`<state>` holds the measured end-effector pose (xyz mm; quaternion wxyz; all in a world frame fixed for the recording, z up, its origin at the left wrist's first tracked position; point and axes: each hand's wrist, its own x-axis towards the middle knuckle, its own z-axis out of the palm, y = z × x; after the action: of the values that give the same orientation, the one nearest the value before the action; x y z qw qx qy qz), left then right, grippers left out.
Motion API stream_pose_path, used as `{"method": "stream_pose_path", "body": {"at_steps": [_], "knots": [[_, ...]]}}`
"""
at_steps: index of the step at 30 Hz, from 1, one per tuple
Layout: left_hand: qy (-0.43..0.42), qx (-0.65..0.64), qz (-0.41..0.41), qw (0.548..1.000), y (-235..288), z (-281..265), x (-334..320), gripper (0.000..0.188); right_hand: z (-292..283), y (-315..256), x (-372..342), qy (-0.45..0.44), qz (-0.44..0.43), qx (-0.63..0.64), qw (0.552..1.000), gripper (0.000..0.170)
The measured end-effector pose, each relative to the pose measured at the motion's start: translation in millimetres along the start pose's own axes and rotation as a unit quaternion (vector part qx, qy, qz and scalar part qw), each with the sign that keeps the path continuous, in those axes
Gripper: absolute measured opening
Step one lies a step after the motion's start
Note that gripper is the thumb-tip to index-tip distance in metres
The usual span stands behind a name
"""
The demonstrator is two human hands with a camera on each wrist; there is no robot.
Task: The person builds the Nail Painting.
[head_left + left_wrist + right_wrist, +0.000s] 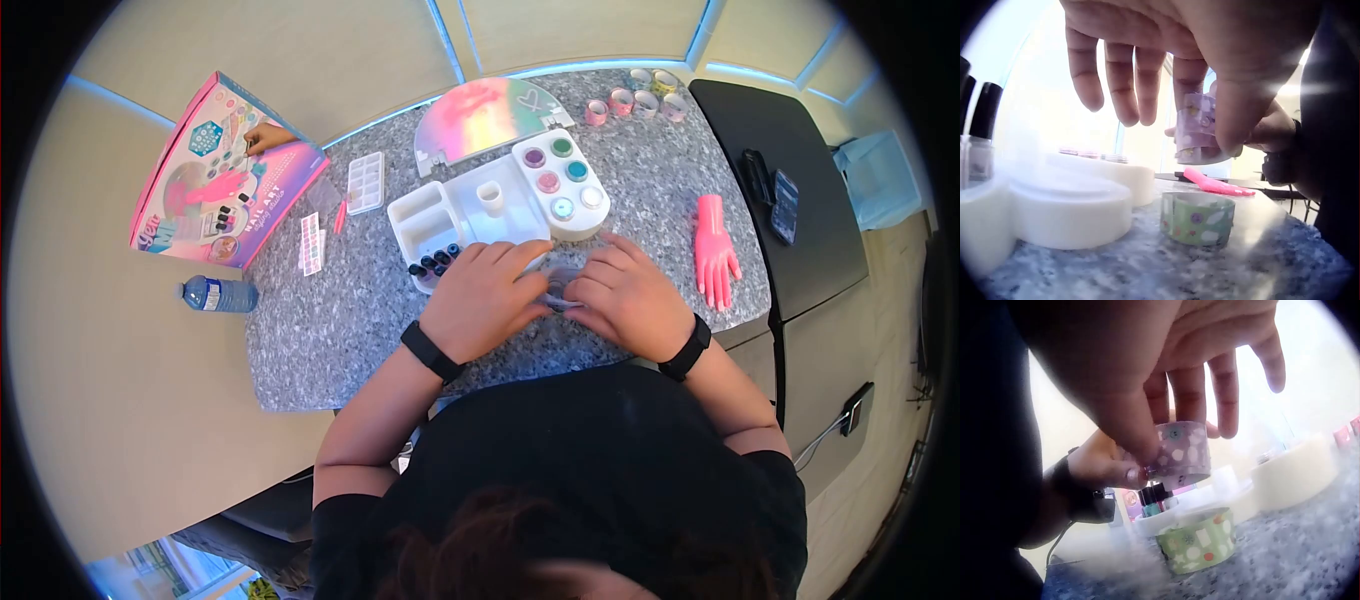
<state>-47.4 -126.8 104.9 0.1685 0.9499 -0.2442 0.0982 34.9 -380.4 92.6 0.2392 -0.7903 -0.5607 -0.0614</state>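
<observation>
Left hand (485, 300) and right hand (632, 302) pinch the purple tape (1192, 134) between thumb and forefinger, each grip's other fingers spread. Below it, the green tape (1197, 219) rests on the bench (370, 345) near the white tray (512, 222); the pink model (714, 255) lies well apart.

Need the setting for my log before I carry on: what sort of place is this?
Likely a craft table indoors, though the room's wider use is unclear: a "Nail Art" box, a white tray holding small bottles, and a pink model hand.
</observation>
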Motion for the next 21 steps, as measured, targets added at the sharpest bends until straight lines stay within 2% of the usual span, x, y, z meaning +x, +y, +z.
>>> {"method": "stream_pose_path", "body": {"at_steps": [5, 12, 15, 18, 21], "knots": [[0.009, 0.020, 0.007, 1.000, -9.0, -1.1, -13.4, 0.021, 5.3, 6.5, -5.9, -0.010, 0.001, 0.018, 1.000, 0.016], [0.020, 0.034, -0.001, 0.999, -8.1, 11.7, -22.0, 0.021, 10.4, 5.8, -14.3, -0.025, 0.043, 0.057, 0.997, 0.016], [0.017, 0.043, -0.001, 0.999, -7.3, 20.6, -22.5, 0.023, 12.4, 7.0, -17.3, -0.052, 0.070, 0.073, 0.994, 0.017], [0.027, 0.057, -0.009, 0.998, -4.3, 26.6, -20.2, 0.026, 12.2, 2.9, -16.5, -0.026, 0.075, 0.056, 0.995, 0.017], [0.015, 0.059, -0.021, 0.998, -1.8, 27.9, -18.0, 0.030, 13.3, 5.2, -17.4, -0.046, 0.077, 0.058, 0.994, 0.018]]}}
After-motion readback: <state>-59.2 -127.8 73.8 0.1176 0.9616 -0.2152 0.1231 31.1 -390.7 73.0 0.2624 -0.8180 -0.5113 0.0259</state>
